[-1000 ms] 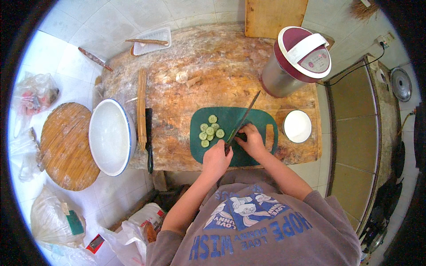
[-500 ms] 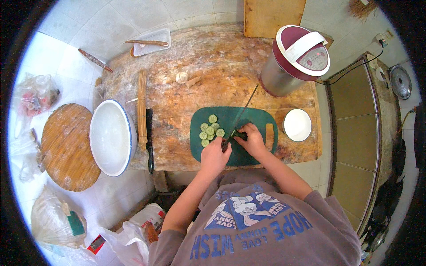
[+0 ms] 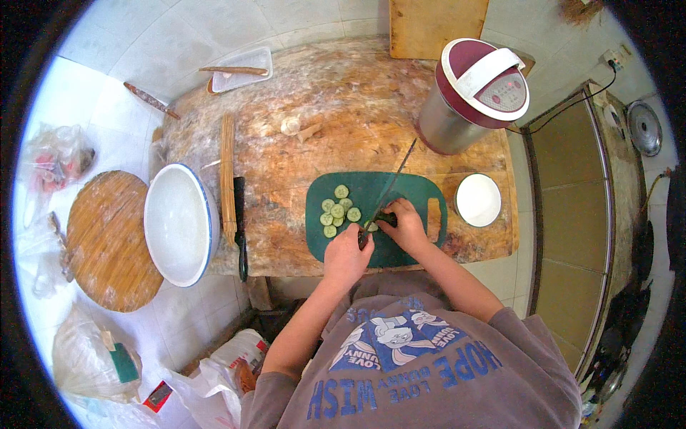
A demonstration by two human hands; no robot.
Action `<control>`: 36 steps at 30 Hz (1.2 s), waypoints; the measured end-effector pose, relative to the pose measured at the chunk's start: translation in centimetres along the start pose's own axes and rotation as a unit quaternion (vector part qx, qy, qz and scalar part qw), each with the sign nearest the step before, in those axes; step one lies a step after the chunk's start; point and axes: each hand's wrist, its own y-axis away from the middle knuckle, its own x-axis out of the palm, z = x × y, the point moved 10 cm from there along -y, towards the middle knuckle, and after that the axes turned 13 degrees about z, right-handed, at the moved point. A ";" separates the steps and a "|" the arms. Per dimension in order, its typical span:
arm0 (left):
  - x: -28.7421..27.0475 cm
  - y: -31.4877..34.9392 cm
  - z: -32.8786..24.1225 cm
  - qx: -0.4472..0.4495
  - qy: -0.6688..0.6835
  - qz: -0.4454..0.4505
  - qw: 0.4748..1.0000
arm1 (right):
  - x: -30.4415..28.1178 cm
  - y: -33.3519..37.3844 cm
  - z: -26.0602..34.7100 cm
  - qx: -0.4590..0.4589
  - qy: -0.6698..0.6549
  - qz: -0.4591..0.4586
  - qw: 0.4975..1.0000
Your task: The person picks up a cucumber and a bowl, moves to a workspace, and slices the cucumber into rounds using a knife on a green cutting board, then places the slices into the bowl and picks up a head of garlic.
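My left hand (image 3: 346,254) is closed round the dark handle of a long kitchen knife (image 3: 397,175), whose blade slants away to the upper right. Beside the blade, my right hand (image 3: 409,230) grips a dark green piece of cucumber (image 3: 388,218). Both hands are over a green cutting board (image 3: 421,187) at the table's near edge. Several pale round cucumber slices (image 3: 337,211) lie in a cluster on its left half. One more slice (image 3: 372,226) shows between the hands, close to the blade.
A white bowl (image 3: 479,201) stands right of the board, and a tall maroon-lidded appliance (image 3: 457,107) behind it. To the left lie a bundle of sticks (image 3: 227,179) and another black-handled knife (image 3: 241,222). A blue-rimmed white basin (image 3: 180,225) adjoins a round wooden board (image 3: 111,239).
The knife has shifted slightly beside the cucumber, and a slice now shows between my hands. My hands keep nearly the same place; the cluster of slices looks unchanged.
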 end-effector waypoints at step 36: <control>0.7 -0.9 0.3 -0.027 -0.011 0.025 0.999 | 6.6 4.7 -2.6 0.214 -0.160 0.218 0.939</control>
